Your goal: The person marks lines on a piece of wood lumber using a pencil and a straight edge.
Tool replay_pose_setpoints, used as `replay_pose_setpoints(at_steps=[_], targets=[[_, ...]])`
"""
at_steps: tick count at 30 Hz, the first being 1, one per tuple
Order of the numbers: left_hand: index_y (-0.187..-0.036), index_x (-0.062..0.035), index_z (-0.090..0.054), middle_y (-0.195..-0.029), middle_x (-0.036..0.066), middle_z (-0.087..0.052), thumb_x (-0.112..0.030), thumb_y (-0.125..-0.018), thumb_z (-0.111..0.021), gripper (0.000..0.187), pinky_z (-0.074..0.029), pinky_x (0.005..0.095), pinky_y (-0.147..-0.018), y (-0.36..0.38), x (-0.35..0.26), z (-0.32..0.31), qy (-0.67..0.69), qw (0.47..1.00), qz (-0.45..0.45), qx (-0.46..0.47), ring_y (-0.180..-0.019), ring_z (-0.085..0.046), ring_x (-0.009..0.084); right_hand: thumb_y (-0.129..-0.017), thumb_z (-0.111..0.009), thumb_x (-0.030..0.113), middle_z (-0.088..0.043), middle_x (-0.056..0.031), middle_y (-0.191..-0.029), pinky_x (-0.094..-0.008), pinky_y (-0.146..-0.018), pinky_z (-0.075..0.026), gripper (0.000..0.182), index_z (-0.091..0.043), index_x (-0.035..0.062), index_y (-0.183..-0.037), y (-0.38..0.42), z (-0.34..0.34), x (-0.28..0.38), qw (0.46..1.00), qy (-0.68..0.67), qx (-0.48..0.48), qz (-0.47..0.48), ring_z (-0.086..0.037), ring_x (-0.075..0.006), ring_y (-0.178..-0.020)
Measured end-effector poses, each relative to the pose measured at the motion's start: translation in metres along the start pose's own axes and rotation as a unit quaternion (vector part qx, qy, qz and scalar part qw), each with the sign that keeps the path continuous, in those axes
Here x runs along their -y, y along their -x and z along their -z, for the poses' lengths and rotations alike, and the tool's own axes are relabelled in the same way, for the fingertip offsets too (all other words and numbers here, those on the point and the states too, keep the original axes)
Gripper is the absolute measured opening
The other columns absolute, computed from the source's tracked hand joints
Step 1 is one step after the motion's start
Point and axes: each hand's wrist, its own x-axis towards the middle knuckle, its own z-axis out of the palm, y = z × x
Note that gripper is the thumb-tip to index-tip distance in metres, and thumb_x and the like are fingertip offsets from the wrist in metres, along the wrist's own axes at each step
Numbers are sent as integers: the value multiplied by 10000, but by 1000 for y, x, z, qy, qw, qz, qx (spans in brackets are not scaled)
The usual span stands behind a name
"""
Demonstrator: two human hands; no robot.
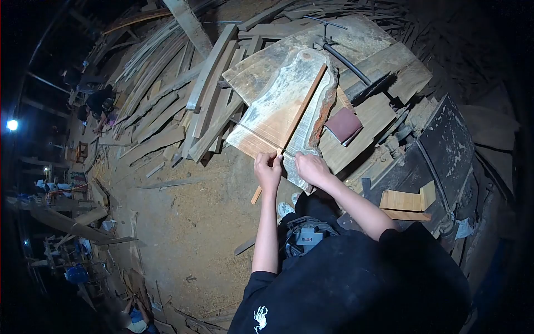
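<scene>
A live-edge wooden slab (pixel 278 94) with rough bark along its right side lies on the workbench. A long thin reddish wood strip (pixel 306 104) runs lengthwise across it, and a dark line crosses the slab near its front end. My left hand (pixel 268 168) pinches at the strip's lower part, at the slab's front. Just right of it, my right hand (pixel 310 168) rests on the slab with curled fingers; anything small inside them is hidden. A folded dark red sheet (pixel 344 126) lies right of the slab.
A black clamp (pixel 347 64) stands at the bench's back right. Long planks (pixel 214 83) are piled to the left. Wood pieces (pixel 403 201) lie at the right on a dark surface (pixel 445 139). People (pixel 100 103) are far left, and another person (pixel 135 320) at the lower left.
</scene>
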Motion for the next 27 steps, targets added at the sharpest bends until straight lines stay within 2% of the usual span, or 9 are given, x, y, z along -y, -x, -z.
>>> replay_pose_setpoints(at_steps=[4, 6, 9, 15, 18, 21, 22, 27], targets=[[-762, -6, -650, -711, 125, -545, -83, -673, -675, 120, -436, 355, -654, 1, -2, -2, -29, 999, -9, -12, -712, -549, 281, -883, -409, 187, -578, -245, -643, -495, -605, -466, 256, -529, -34, -832, 10, 3, -6, 1000, 5, -6, 27, -595, -399, -643], [-768, -8, -651, -729, 125, -548, -89, -679, -667, 121, -435, 361, -663, 3, -5, -3, -41, 999, -1, -19, -740, -549, 284, -856, -383, 139, -591, -253, -678, -487, -624, -474, 235, -531, -43, -843, 20, 12, -8, 999, 24, 24, 18, -609, -388, -675], [-767, -5, -644, -668, 95, -530, -92, -681, -688, 130, -426, 308, -560, 3, 3, -6, -54, 996, -52, -48, -597, -534, 209, -860, -373, 133, -593, -254, -675, -490, -618, -474, 231, -521, -44, -855, 36, 16, -20, 999, 30, 37, 6, -611, -392, -672], [-769, -2, -649, -661, 100, -528, -98, -675, -693, 142, -426, 312, -559, 5, 4, -8, -56, 996, -38, -56, -585, -537, 214, -889, -406, 188, -573, -245, -616, -502, -588, -465, 227, -492, -18, -848, 83, 27, -38, 998, 40, 37, -29, -595, -403, -629], [-770, -4, -648, -751, 138, -563, -87, -688, -657, 117, -438, 376, -680, 6, -5, -5, -36, 999, 17, -24, -742, -556, 303, -892, -417, 189, -565, -233, -596, -499, -571, -460, 214, -482, -7, -836, 110, 33, -48, 997, 50, 38, -40, -589, -399, -612], [-768, 0, -647, -666, 111, -538, -101, -673, -693, 146, -437, 321, -567, 4, 1, -7, -56, 995, -56, -66, -595, -552, 234, -893, -423, 186, -559, -224, -580, -492, -539, -452, 197, -477, 0, -853, 137, 38, -57, 996, 58, 37, -59, -582, -399, -593], [-776, -5, -647, -758, 138, -567, -80, -688, -657, 117, -439, 377, -692, 6, -4, -5, -34, 999, 11, -27, -750, -557, 303, -892, -424, 187, -559, -224, -579, -490, -536, -452, 196, -478, 1, -858, 144, 44, -56, 995, 67, 44, -66, -581, -399, -590], [-776, -8, -649, -752, 136, -565, -84, -685, -664, 120, -440, 372, -684, 6, -4, -4, -28, 999, 7, -31, -741, -558, 297, -892, -425, 192, -556, -232, -584, -495, -527, -440, 201, -486, 1, -876, 176, 45, -81, 992, 62, 64, -93, -573, -404, -582]])
